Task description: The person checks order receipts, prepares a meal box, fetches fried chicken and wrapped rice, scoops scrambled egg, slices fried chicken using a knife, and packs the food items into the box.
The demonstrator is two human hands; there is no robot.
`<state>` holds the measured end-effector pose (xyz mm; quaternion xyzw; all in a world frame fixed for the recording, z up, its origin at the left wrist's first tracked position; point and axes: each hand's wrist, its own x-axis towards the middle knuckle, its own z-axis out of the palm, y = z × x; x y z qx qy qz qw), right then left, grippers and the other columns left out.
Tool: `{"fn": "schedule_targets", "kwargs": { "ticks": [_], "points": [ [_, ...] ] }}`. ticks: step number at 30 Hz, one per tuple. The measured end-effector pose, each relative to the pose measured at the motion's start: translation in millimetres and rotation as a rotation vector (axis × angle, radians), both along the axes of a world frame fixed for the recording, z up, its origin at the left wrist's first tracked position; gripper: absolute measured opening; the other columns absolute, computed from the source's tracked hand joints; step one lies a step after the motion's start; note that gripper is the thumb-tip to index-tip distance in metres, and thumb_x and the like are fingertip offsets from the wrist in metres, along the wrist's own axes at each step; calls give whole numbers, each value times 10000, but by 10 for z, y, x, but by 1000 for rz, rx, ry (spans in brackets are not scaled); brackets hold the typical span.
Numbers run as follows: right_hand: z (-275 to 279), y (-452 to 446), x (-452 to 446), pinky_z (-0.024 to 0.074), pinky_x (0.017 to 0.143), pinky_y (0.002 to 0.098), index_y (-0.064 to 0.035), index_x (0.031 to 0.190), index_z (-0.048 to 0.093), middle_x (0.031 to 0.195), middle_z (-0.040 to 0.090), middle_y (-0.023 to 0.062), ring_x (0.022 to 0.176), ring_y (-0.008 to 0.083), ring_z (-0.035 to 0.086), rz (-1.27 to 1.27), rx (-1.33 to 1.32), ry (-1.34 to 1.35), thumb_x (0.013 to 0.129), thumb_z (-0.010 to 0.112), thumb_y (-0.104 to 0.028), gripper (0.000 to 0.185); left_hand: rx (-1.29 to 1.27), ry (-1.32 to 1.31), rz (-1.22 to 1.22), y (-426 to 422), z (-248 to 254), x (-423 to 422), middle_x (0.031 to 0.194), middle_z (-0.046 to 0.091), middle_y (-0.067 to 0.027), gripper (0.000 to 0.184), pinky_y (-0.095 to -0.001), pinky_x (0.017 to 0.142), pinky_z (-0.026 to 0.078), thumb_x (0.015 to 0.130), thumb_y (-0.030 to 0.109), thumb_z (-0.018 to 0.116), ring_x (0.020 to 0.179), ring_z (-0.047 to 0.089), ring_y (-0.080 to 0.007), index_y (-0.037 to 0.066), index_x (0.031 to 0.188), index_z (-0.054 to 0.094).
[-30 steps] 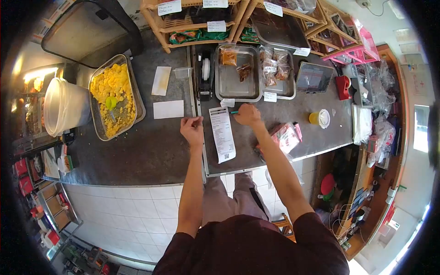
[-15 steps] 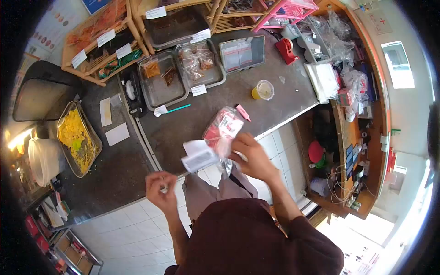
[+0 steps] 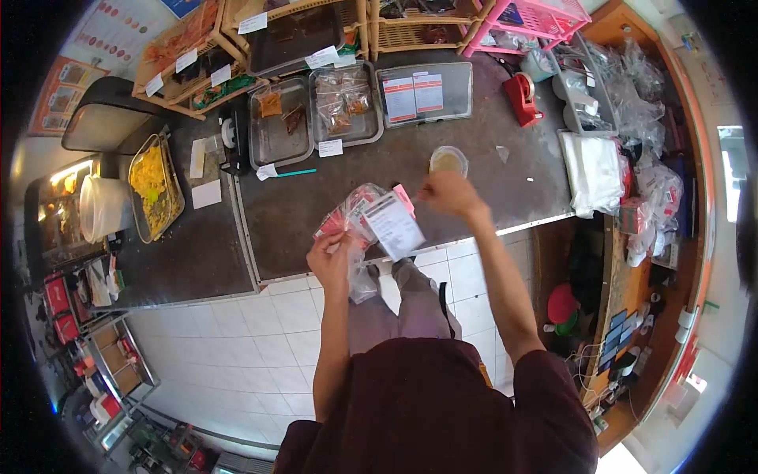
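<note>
Dark counter (image 3: 505, 182) below — bag (image 3: 339, 220) pinched by left hand (image 3: 330, 259), slip (image 3: 395, 228) placed against it, fastening unseen — right hand (image 3: 452, 194), grip unclear.

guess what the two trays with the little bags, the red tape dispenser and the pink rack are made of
The trays look like metal, perhaps stainless steel: dull grey sheen, paler rims. The tape dispenser seems smooth moulded plastic, evenly red. The pink rack is probably plastic too, uniformly coloured with slotted panels.
</note>
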<state>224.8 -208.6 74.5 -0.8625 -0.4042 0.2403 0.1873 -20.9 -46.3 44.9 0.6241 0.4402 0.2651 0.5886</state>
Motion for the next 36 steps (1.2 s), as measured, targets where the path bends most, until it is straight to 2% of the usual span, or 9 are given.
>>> {"fn": "schedule_targets", "kwargs": {
  "ticks": [7,10,14,19,23,25,29,31,36],
  "points": [
    [-1227,806,-452,574,786,442,-102,870,749,922,704,211,901,377,692,-173,-103,65,718,723,-290,243,353,261,251,268,-1419,-439,794,637,-54,267,-310,625,500,651,156,904,718,593,-141,-1,730,702],
    [-1405,794,-430,558,810,449,-125,869,729,915,696,204,922,382,678,-383,-69,192,724,700,-227,180,30,287,391,196,-1696,-513,791,618,-57,334,-324,598,492,660,179,911,705,574,-144,-8,810,677],
    [-1324,780,-658,545,761,477,-103,811,687,853,692,186,857,390,675,-526,1,69,741,668,-178,104,-282,-155,363,216,-1575,-402,817,599,-52,463,-304,726,513,756,125,845,737,579,-171,-30,1095,571],
    [-1416,367,-991,534,674,451,-82,773,689,733,670,161,715,362,661,-530,148,170,758,669,-274,194,-190,-118,146,75,-1556,-479,1204,550,-122,471,-312,842,505,876,135,718,1027,562,-200,4,1256,473],
    [-1029,-550,-1187,523,650,404,-80,894,729,803,691,165,702,306,674,-660,383,255,704,674,-149,209,-342,-83,-255,-360,-189,-201,1349,424,-139,497,-368,957,475,920,79,623,1199,467,-243,57,1347,369],
    [-1139,-1173,-1241,517,640,381,-69,920,719,745,675,146,671,222,653,-667,556,373,744,644,-113,197,-456,-98,-351,-584,-128,-223,1352,393,-139,573,-389,1015,428,921,109,641,1207,448,-272,53,1393,320],
    [-534,-2938,-1206,511,618,278,-77,1100,716,878,711,20,703,130,635,-998,722,980,872,688,-194,257,159,108,-868,-1253,-387,125,1319,458,-189,556,-415,915,498,938,169,625,1122,533,-300,22,1401,355],
    [-658,-3893,-1338,508,619,254,-85,1125,708,907,711,16,737,110,638,-1353,830,894,890,680,-203,264,-703,25,-578,-2203,-84,788,1250,558,-188,439,-415,863,527,944,193,595,1050,597,-297,-1,1323,488],
    [-670,-6196,-1884,493,603,246,-79,1123,684,913,701,43,750,107,639,-2038,1068,565,909,643,-196,247,-739,75,-957,-4807,-386,2049,1198,603,-158,372,-410,833,537,934,198,590,1022,614,-275,19,1257,545]
  ]
}}
